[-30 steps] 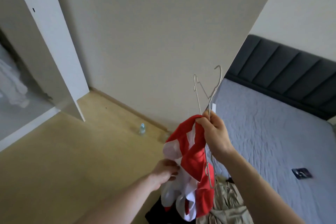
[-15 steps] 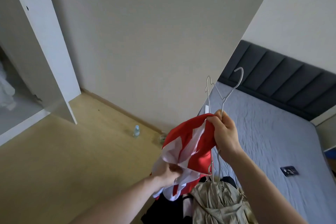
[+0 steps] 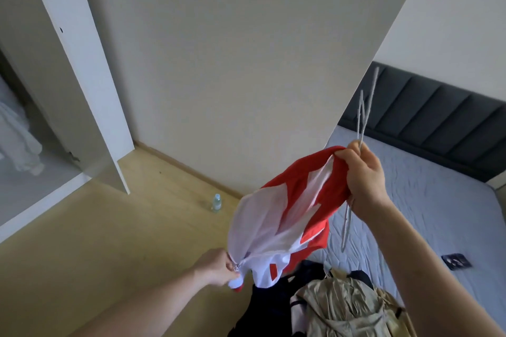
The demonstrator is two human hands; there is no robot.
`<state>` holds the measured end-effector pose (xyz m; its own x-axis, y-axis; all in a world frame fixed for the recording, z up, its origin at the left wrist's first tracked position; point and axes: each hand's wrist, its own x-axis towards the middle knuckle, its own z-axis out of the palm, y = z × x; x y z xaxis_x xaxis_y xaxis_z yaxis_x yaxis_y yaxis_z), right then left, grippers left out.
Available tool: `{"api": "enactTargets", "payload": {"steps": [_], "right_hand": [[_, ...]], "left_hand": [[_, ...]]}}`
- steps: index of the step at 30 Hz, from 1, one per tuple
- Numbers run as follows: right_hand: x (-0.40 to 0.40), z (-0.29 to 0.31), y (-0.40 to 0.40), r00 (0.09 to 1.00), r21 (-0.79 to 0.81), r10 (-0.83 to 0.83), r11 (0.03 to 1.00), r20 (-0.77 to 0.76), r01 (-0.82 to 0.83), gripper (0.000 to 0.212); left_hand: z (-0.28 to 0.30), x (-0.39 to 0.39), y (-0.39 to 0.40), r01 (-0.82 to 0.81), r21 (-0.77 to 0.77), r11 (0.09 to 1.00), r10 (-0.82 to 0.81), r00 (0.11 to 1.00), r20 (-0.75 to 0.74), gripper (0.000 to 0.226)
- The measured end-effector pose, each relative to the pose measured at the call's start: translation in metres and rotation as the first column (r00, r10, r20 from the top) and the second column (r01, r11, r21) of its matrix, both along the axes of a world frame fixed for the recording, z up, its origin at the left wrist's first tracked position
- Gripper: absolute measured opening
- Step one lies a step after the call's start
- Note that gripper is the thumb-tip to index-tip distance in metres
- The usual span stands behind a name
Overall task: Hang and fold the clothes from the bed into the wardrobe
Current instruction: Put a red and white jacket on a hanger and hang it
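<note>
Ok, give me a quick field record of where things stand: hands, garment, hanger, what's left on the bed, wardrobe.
left hand: pinches the lower zipper end of the red and white zip jacket
right hand: grips the jacket's collar end together with the white wire hanger
jacket: held up, stretched between both hands, not yet on the hanger
bed: beige crumpled garment and dark clothes piled at the near corner
wardrobe: open, pale garment inside
floor: small clear plastic bottle by the wall
</note>
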<state>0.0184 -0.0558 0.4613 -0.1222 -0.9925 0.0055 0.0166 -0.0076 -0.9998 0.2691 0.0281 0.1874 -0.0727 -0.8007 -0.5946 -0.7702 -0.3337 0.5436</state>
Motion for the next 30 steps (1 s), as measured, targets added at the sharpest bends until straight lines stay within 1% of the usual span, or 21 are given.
{"api": "enactTargets", "payload": {"steps": [1,2,5,6,8,11,12,13,14,15,16,17,18,19,20,21,24,26,28,29,30], "right_hand": [[0.002,-0.001,0.000,0.999,0.000,0.039,0.999,-0.038,-0.039,0.040],[0.006,-0.004,0.001,0.994,0.000,0.075,0.997,-0.079,-0.076,0.041],[0.019,-0.015,0.003,0.967,0.024,0.195,0.981,-0.164,-0.193,0.044],[0.022,-0.019,0.004,0.955,0.036,0.232,0.973,-0.185,-0.230,0.044],[0.023,-0.023,0.005,0.926,0.058,0.288,0.957,-0.244,-0.283,0.042],[0.016,-0.022,0.007,0.887,0.101,0.348,0.937,-0.304,-0.333,0.036],[0.014,-0.021,0.009,0.878,0.114,0.361,0.933,-0.314,-0.342,0.034],[0.012,-0.019,0.010,0.872,0.119,0.367,0.930,-0.325,-0.347,0.033],[0.011,-0.017,0.011,0.867,0.117,0.369,0.929,-0.335,-0.350,0.033],[0.010,-0.015,0.012,0.864,0.109,0.371,0.928,-0.341,-0.355,0.034],[0.010,-0.013,0.012,0.860,0.100,0.373,0.927,-0.347,-0.362,0.037],[0.009,-0.011,0.012,0.854,0.093,0.377,0.925,-0.358,-0.369,0.039],[0.007,-0.009,0.011,0.847,0.090,0.377,0.924,-0.376,-0.371,0.042],[0.004,-0.008,0.010,0.839,0.088,0.370,0.926,-0.399,-0.367,0.043],[-0.001,-0.008,0.010,0.831,0.086,0.357,0.931,-0.426,-0.355,0.042],[-0.007,-0.008,0.009,0.823,0.083,0.340,0.936,-0.455,-0.341,0.040],[-0.032,-0.014,0.008,0.780,0.089,0.302,0.948,-0.549,-0.305,0.038],[-0.051,-0.022,0.009,0.731,0.104,0.288,0.952,-0.619,-0.287,0.041],[-0.066,-0.034,0.010,0.687,0.123,0.277,0.956,-0.672,-0.265,0.044],[-0.071,-0.040,0.011,0.669,0.123,0.263,0.960,-0.695,-0.250,0.045],[-0.074,-0.046,0.011,0.653,0.119,0.247,0.965,-0.716,-0.235,0.047]], "left_hand": [[0.009,0.002,-0.006,-0.013,-0.036,0.999,0.013,1.000,-0.012,0.025],[0.020,0.002,-0.013,-0.033,-0.072,0.997,0.029,0.998,-0.050,0.032],[0.057,-0.006,-0.041,-0.143,-0.108,0.984,0.107,0.951,-0.291,0.068],[0.067,-0.009,-0.050,-0.195,-0.110,0.975,0.143,0.921,-0.362,0.069],[0.080,-0.014,-0.065,-0.296,-0.146,0.944,0.200,0.865,-0.460,0.063],[0.081,-0.019,-0.075,-0.430,-0.138,0.892,0.299,0.792,-0.532,0.047],[0.079,-0.018,-0.078,-0.461,-0.116,0.880,0.337,0.777,-0.532,0.054],[0.078,-0.017,-0.080,-0.477,-0.087,0.875,0.372,0.775,-0.511,0.068],[0.076,-0.017,-0.082,-0.453,-0.046,0.890,0.379,0.793,-0.478,0.075],[0.074,-0.017,-0.083,-0.381,-0.017,0.924,0.335,0.831,-0.445,0.065],[0.076,-0.016,-0.082,-0.275,0.042,0.961,0.266,0.866,-0.422,0.045],[0.078,-0.017,-0.081,-0.177,0.118,0.977,0.210,0.888,-0.410,0.035],[0.077,-0.017,-0.080,-0.114,0.185,0.976,0.184,0.888,-0.422,0.039],[0.075,-0.018,-0.080,-0.092,0.225,0.970,0.187,0.874,-0.448,0.049],[0.074,-0.019,-0.081,-0.091,0.223,0.971,0.192,0.848,-0.493,0.053],[0.075,-0.021,-0.081,-0.115,0.185,0.976,0.198,0.824,-0.531,0.051],[0.094,-0.018,-0.084,-0.294,0.017,0.956,0.244,0.759,-0.604,0.043],[0.114,-0.010,-0.089,-0.371,-0.069,0.926,0.238,0.717,-0.655,0.021],[0.139,0.000,-0.093,-0.360,-0.094,0.928,0.204,0.704,-0.680,0.017],[0.152,0.005,-0.093,-0.344,-0.088,0.935,0.194,0.701,-0.687,0.020],[0.163,0.009,-0.095,-0.327,-0.090,0.941,0.181,0.708,-0.682,0.030]]}}
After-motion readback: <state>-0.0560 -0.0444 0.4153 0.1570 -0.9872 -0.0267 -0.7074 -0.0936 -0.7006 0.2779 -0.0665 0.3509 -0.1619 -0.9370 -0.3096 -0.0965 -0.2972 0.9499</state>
